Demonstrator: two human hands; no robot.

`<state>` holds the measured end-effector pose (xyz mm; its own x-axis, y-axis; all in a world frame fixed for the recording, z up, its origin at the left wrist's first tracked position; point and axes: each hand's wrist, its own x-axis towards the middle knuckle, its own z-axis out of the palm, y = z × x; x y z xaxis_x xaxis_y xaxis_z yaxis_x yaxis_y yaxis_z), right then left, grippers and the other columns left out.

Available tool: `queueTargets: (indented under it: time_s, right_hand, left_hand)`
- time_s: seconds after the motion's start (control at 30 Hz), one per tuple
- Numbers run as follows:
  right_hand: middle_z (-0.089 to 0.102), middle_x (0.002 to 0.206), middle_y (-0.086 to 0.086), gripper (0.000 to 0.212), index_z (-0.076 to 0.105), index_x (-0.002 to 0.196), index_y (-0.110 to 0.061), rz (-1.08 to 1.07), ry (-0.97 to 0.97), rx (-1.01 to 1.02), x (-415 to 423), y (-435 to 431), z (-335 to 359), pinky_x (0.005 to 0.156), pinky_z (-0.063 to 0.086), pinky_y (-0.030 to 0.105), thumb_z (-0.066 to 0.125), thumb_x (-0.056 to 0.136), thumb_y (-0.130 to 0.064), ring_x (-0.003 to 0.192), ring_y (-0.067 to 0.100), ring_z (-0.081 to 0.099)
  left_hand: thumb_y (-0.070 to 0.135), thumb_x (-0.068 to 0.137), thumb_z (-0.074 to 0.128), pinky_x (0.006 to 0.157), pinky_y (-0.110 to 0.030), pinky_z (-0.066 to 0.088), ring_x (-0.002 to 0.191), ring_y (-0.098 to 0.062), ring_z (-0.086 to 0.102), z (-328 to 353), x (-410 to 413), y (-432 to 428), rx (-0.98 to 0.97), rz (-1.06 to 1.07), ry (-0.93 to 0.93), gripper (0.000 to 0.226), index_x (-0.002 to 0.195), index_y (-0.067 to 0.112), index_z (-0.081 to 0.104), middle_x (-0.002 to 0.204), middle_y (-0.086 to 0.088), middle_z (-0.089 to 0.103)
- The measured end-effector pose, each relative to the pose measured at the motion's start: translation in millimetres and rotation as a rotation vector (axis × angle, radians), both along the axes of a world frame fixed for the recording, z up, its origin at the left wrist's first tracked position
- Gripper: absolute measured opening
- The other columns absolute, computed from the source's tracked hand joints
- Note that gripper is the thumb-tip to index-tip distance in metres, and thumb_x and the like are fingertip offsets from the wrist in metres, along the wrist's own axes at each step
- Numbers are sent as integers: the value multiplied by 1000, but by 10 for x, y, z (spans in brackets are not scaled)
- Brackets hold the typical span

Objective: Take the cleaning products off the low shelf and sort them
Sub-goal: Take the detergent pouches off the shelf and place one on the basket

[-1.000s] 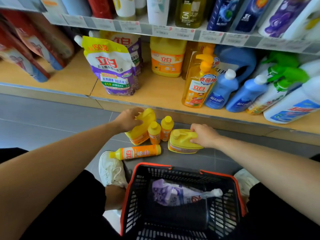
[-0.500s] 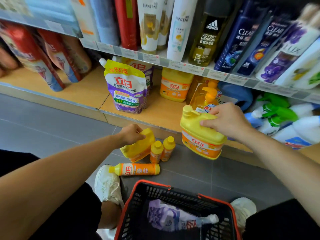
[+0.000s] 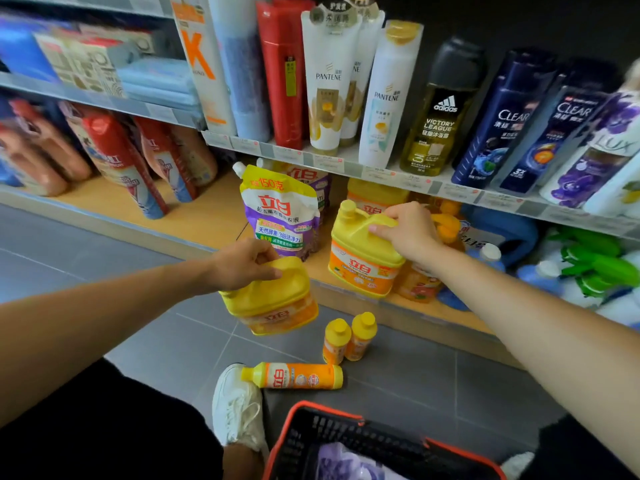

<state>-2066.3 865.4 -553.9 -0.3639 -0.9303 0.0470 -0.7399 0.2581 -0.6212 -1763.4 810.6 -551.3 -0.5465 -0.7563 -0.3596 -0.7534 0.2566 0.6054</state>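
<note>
Floor bottles (image 3: 298, 375) three, held jugs (image 3: 362, 261) two.

Three yellow detergent jugs (image 3: 273, 303) are showing: one hanging from the left hand (image 3: 242, 265), one under the right hand (image 3: 408, 230), one standing further back. Two small yellow bottles (image 3: 336, 341) are standing on the floor (image 3: 415, 375) and one longer bottle (image 3: 298, 375) is lying there. Two purple pouches (image 3: 280, 216) are standing on the low shelf (image 3: 207, 220).

Grey tiled floor (image 3: 450, 393) across the lower frame; pale wooden low shelf (image 3: 207, 220) crossing the middle; above it a grey shelf edge (image 3: 266, 149) carrying price labels (image 3: 325, 164); dark back panel (image 3: 519, 22) at upper right.
</note>
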Motion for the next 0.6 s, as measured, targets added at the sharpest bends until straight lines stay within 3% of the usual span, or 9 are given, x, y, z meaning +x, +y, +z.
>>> queueTargets:
  time_s: [0.23,0.33,0.4,0.47,0.5,0.53,0.6]
  right_hand:
    - [70,119,10,34,72,120,-15,-26,93,-74,24,-274,-331,91,43,35,72,91,-32,115,31,60]
    - [61,120,9,38,68,124,-14,55,431,-285,0,-136,-378,93,41,41,74,87,-23,115,31,53]
    - [62,117,10,34,70,116,-13,231,695,-497,67,32,-542,88,45,43,78,82,-15,109,33,55]
    - [63,129,13,44,69,120,-14,479,898,-467,149,164,-793,95,47,49,82,78,-14,118,39,58]
    - [52,148,13,55,63,132,-17,564,989,-300,160,202,-911,106,40,54,80,79,-19,133,41,49]
    - [28,164,10,65,51,146,-22,600,1071,-109,140,225,-1015,116,24,59,74,85,-27,148,41,28]
    - [-15,168,4,72,26,158,-29,582,1177,87,42,198,-1150,119,-6,62,58,95,-43,154,40,-11]
  left_hand:
    - [32,92,71,74,-22,47,102,-15,55,-54,10,-188,-14,46,95,30,116,16,63,110,2,60]
    - [33,92,71,89,-35,53,109,-22,56,-103,-40,-263,-22,72,87,35,120,13,63,116,-4,60]
    - [32,92,71,95,-41,54,111,-24,56,-119,-65,-296,-34,63,91,35,120,12,63,118,-6,61]
    - [31,93,71,96,-42,55,112,-25,56,-120,-86,-318,-40,43,117,35,119,10,64,118,-7,62]
    - [30,93,71,97,-43,54,111,-25,56,-117,-95,-323,-43,39,130,34,119,10,64,118,-7,62]
    - [30,93,71,97,-43,54,111,-25,57,-113,-104,-329,-49,39,143,33,118,10,64,117,-7,63]
    - [30,92,71,97,-44,54,109,-25,57,-110,-117,-340,-56,46,159,31,115,10,65,115,-7,63]
